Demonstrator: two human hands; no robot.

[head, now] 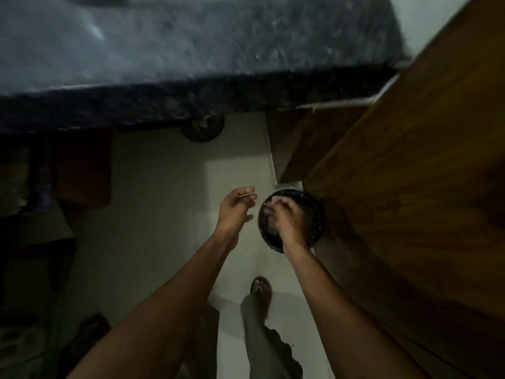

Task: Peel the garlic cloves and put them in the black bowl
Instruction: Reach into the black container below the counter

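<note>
- Left hand pinches a thin, small thing; too blurry to name.
- Right hand over the black bowl; its grip is too blurry to tell.

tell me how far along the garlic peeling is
Hard to judge: the frame is dark and blurred. The right hand is over the black bowl; the bowl's contents are unreadable. The left hand pinches something thin beside it. No unpeeled cloves are in view.

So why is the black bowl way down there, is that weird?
A bit odd: the black bowl appears to sit low by the floor, against the wooden cabinet, not on the counter. The right hand reaches over it. Nothing looks spilled.
</note>
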